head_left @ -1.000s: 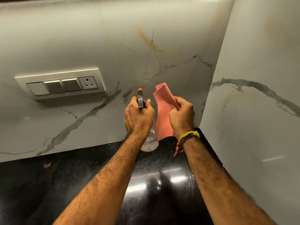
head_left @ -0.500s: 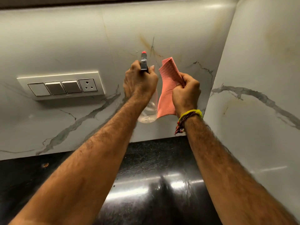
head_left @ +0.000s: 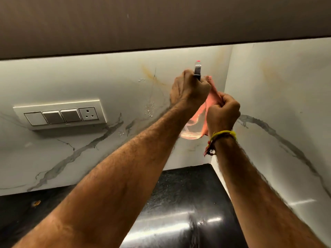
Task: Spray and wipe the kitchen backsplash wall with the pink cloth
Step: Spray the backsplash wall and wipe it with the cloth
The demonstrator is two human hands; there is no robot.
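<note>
Left hand (head_left: 188, 90): raised toward the wall, grip clamped around the neck of the spray bottle (head_left: 192, 127), nozzle pointing up at 12 o'clock.
Spray bottle: clear body hangs below the fist, between the two wrists; the pink shows through it.
Right hand (head_left: 222, 111): just beside the left at 3 o'clock, grip pinched on the pink cloth (head_left: 213, 93).
Pink cloth: bunched and partly hidden behind both hands, held up in front of the wall's corner.
Backsplash wall (head_left: 125, 83): white marble with grey veins, an orange stain at 10 o'clock from the hands, and water droplets (head_left: 148, 106) at 9 o'clock.
Switch panel (head_left: 60, 114): on the wall, well apart at 9 o'clock.
Cabinet (head_left: 143, 22): brown, overhanging at 12 o'clock.
Counter (head_left: 179, 203): black, glossy, at 6 o'clock.
Bracelet (head_left: 222, 136): yellow and red threads on the right wrist.
</note>
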